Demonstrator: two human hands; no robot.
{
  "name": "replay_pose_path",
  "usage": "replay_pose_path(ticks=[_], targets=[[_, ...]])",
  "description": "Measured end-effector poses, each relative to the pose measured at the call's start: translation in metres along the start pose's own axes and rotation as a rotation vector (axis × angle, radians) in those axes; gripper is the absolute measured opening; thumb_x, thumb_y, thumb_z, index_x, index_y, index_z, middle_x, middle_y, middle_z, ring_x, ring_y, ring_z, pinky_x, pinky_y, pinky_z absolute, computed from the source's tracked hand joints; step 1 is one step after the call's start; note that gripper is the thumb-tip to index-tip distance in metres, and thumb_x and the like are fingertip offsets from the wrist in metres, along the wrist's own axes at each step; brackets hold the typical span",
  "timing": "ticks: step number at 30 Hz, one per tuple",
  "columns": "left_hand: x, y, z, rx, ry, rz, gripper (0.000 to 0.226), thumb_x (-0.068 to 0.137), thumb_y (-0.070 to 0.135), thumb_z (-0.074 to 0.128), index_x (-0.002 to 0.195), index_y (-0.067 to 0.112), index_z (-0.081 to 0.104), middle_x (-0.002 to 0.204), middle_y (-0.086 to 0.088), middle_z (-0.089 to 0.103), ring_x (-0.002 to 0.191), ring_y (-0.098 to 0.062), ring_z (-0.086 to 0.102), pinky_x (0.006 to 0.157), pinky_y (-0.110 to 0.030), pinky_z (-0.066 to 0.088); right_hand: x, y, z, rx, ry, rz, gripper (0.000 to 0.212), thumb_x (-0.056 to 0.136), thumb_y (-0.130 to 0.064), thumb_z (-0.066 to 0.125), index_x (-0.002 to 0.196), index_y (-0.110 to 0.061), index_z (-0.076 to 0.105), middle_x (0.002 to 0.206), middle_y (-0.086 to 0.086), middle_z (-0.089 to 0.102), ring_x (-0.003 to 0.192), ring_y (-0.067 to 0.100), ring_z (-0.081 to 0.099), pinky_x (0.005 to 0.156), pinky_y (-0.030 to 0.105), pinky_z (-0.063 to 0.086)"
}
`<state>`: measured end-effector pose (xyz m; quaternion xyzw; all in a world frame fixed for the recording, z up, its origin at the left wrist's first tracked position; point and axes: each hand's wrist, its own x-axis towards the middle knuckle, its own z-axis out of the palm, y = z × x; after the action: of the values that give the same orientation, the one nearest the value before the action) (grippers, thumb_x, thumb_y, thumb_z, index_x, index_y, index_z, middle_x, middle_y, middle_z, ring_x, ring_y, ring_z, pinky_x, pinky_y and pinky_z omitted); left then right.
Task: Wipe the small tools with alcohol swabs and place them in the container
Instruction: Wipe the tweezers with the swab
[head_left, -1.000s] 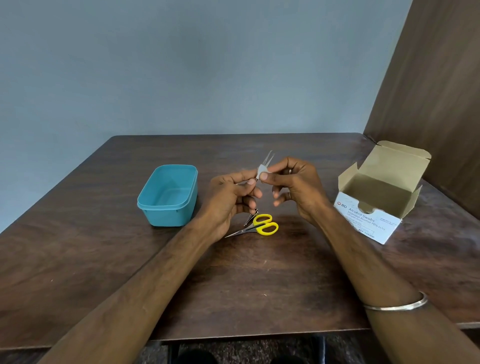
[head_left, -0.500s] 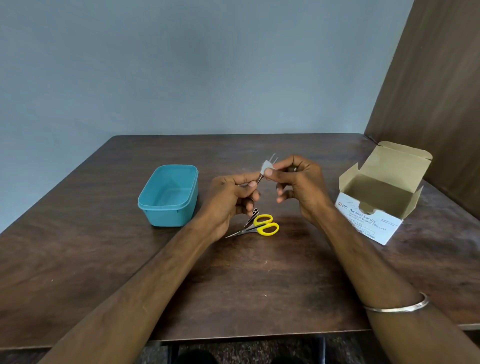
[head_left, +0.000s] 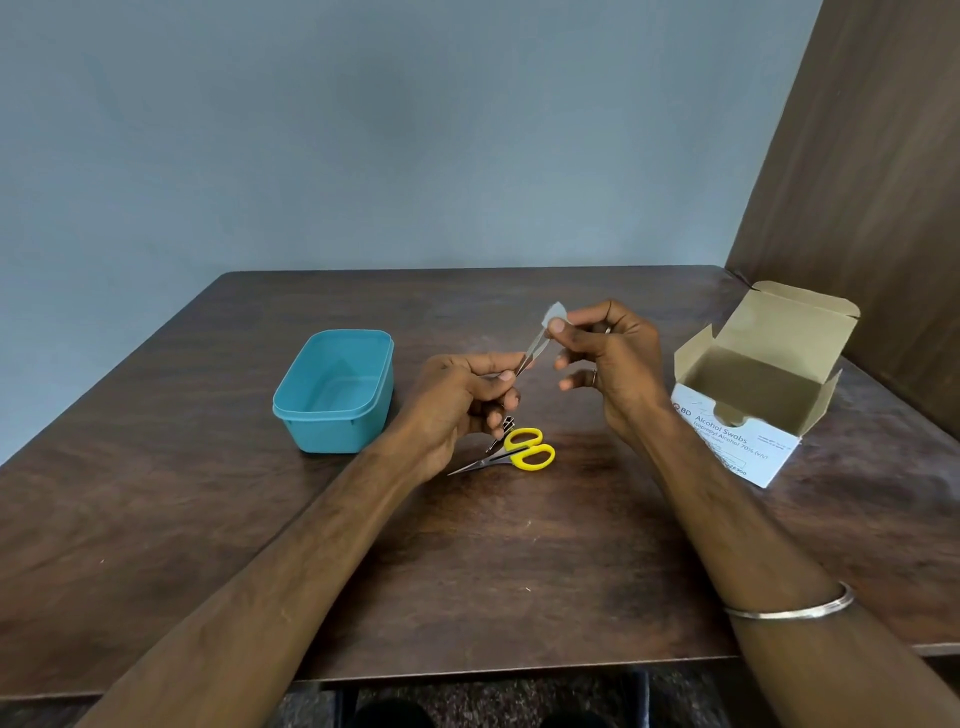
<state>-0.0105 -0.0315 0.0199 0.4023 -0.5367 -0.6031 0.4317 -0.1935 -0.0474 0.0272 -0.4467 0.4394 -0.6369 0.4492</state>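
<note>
From my remote view, the table (head_left: 519, 571) was dark wood grain with a dull sheen, and the teal container (head_left: 332, 395) looked like smooth, matt plastic. The tweezers (head_left: 530, 351) and bangle (head_left: 789, 608) were shiny metal, the scissors (head_left: 511, 454) had glossy yellow plastic handles, and the swab box (head_left: 753, 395) was matt cardboard.

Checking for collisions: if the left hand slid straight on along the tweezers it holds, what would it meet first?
Most likely the swab pinched by the right hand at the tips of the tweezers the left hand holds.
</note>
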Motion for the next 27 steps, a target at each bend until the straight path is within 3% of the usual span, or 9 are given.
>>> replay_pose_path(ticks=[5, 8, 12, 14, 20, 27], targets=[[-0.0005, 0.0026, 0.0029, 0.091, 0.037, 0.031, 0.024, 0.094, 0.006, 0.059, 0.116, 0.006, 0.069, 0.082, -0.016, 0.075, 0.055, -0.021, 0.061, 0.06, -0.032, 0.057, 0.0001, -0.0014, 0.0009, -0.025, 0.005, -0.027, 0.013, 0.083, -0.005, 0.077, 0.088, -0.006, 0.066, 0.083, 0.011, 0.077, 0.06, 0.022, 0.066, 0.042, 0.027, 0.049], [-0.0014, 0.0003, 0.0073, 0.261, 0.113, 0.169, 0.028, 0.09, 0.015, 0.069, 0.118, 0.009, 0.069, 0.082, -0.01, 0.076, 0.06, -0.019, 0.064, 0.063, -0.032, 0.058, -0.0009, -0.0009, 0.003, -0.059, -0.019, -0.034, 0.013, 0.082, -0.004, 0.077, 0.088, -0.005, 0.066, 0.08, 0.011, 0.076, 0.058, 0.021, 0.067, 0.042, 0.027, 0.05], [-0.0003, -0.0064, 0.0075, 0.665, 0.226, 0.383, 0.039, 0.088, 0.026, 0.072, 0.126, 0.019, 0.065, 0.073, 0.004, 0.076, 0.059, -0.003, 0.067, 0.069, -0.03, 0.059, -0.004, 0.0014, 0.0073, -0.095, -0.115, -0.018, 0.016, 0.082, -0.006, 0.078, 0.091, -0.005, 0.065, 0.082, 0.013, 0.075, 0.062, 0.023, 0.069, 0.043, 0.03, 0.052], [0.0001, -0.0067, 0.0076, 0.722, 0.252, 0.407, 0.038, 0.089, 0.026, 0.07, 0.127, 0.019, 0.065, 0.075, 0.005, 0.076, 0.059, -0.001, 0.068, 0.07, -0.03, 0.06, -0.0037, 0.0019, 0.0079, -0.099, -0.123, -0.018, 0.016, 0.082, -0.009, 0.079, 0.091, -0.008, 0.065, 0.083, 0.01, 0.074, 0.067, 0.024, 0.071, 0.044, 0.03, 0.053], [0.0026, -0.003, 0.007, 0.317, 0.233, 0.178, 0.03, 0.097, 0.009, 0.059, 0.127, 0.006, 0.062, 0.077, -0.011, 0.074, 0.061, -0.023, 0.066, 0.058, -0.03, 0.057, 0.0004, -0.0014, 0.0017, 0.013, -0.081, 0.001, 0.015, 0.086, -0.009, 0.074, 0.098, -0.014, 0.068, 0.089, 0.008, 0.074, 0.056, 0.018, 0.06, 0.043, 0.027, 0.049], [-0.0013, -0.0029, 0.0065, 0.136, 0.102, 0.152, 0.025, 0.099, 0.007, 0.055, 0.121, 0.008, 0.066, 0.076, -0.01, 0.073, 0.056, -0.016, 0.063, 0.057, -0.028, 0.056, -0.0026, 0.0014, 0.0045, -0.037, -0.187, 0.043, 0.015, 0.088, -0.021, 0.074, 0.098, -0.012, 0.071, 0.083, 0.007, 0.072, 0.056, 0.018, 0.056, 0.046, 0.028, 0.05]])
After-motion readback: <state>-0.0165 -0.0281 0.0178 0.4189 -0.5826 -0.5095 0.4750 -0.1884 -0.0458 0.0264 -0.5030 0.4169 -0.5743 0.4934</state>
